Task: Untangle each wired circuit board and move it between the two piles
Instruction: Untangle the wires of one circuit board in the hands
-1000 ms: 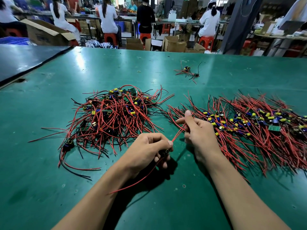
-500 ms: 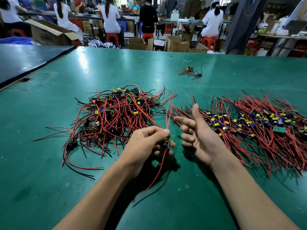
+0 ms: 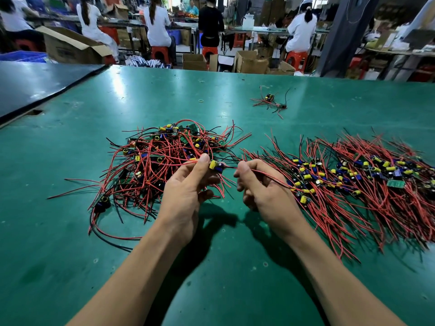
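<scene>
A tangled pile (image 3: 162,161) of small circuit boards with red and black wires lies left of centre on the green table (image 3: 211,267). A flatter, combed-out pile (image 3: 367,182) lies to the right. Between them, my left hand (image 3: 188,191) pinches one circuit board (image 3: 216,166) with a yellow capacitor between thumb and fingers. My right hand (image 3: 261,187) is shut on that board's red and black wires (image 3: 268,176), which run rightward toward the right pile. Some red wires hang below my left hand.
A small separate bundle of boards (image 3: 270,102) lies farther back on the table, with a yellow rubber band (image 3: 200,100) to its left. A dark table (image 3: 35,83) adjoins at the far left. Several seated workers and cardboard boxes (image 3: 249,62) are beyond the far edge.
My right hand, open half a second ago, has closed on the board's wires. My left hand has lifted the board up and forward toward the left pile's edge.
</scene>
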### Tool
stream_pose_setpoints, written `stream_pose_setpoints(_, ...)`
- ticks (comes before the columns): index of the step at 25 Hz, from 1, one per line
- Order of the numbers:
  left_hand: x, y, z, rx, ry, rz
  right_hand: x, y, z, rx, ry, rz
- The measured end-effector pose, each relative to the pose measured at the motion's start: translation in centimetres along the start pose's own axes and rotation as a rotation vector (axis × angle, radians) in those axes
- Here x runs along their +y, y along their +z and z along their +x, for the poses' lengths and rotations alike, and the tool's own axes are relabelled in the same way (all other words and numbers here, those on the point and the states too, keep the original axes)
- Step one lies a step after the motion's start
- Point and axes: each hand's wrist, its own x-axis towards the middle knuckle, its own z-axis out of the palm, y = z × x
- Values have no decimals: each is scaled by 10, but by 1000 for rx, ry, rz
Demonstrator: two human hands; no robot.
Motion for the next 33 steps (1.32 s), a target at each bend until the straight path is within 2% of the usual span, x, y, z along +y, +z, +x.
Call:
stream_pose_setpoints(4, -5, -2, 0, -157, -58, -44, -8, -5, 4, 5, 253, 420)
stream_pose_setpoints(7, -7, -3, -1, -357, -225, -172, -9, -16, 5, -37, 356, 568)
stream_pose_setpoints(9, -7, -3, -1, -386, -329, -197, -8, -22, 4, -82, 381, 567)
stream_pose_setpoints(12, -6, 1, 0, -373, -408, -102, -8, -25, 3, -156, 418, 520)
stream_pose_setpoints(15, -11, 1, -2, -423, -343, 34, -6, -24, 2, -145, 424, 417)
stream_pose_setpoints(18, -15, 0, -4, -435, -324, 27, -3, -19, 3, -92, 363, 340)
stream_pose_setpoints(22, -15, -3, 0, -397, -335, 28, 1, -15, 3, -16, 304, 305)
stream_pose_setpoints(25, -19, 0, -1, -345, -312, 83, 3, -16, 3, -19, 263, 209)
stream_pose_setpoints(31, -20, 0, -1, -230, -270, 160, 12, -17, 0, -259, 375, 266)
stream_pose_setpoints(33, -19, 1, -3, -232, -275, 183, 14, -21, 0, -283, 395, 280)
